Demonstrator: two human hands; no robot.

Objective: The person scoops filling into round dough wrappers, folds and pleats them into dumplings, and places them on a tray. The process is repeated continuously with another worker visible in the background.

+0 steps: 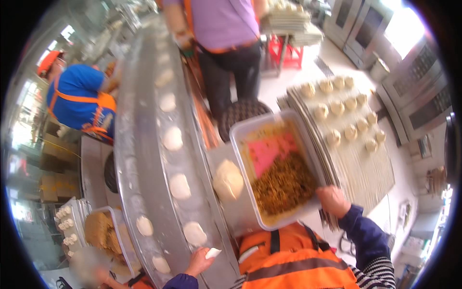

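Observation:
My left hand [199, 263] pinches a small white flat piece [213, 253] over the steel worktable; whether it is dough or a scraper I cannot tell. Just beyond it lies a flattened dough round [195, 233]. My right hand [334, 201] is closed at the right rim of a translucent plastic tub [236, 144]; its fingertips are partly hidden. Brown chopped filling [285, 184] covers the tub's near part, and a pink patch [265, 153] shows farther back. A large pale dough lump [228, 180] sits left of the tub.
Dough rounds [173, 138] line the long steel worktable [139, 144]. On my right, shaped buns [337, 107] stand on stacked trays [364, 177]. One co-worker [223, 25] stands ahead beside a round stool [242, 112]; another [77, 97] bends across the table. A second filling tub [121, 234] is at left.

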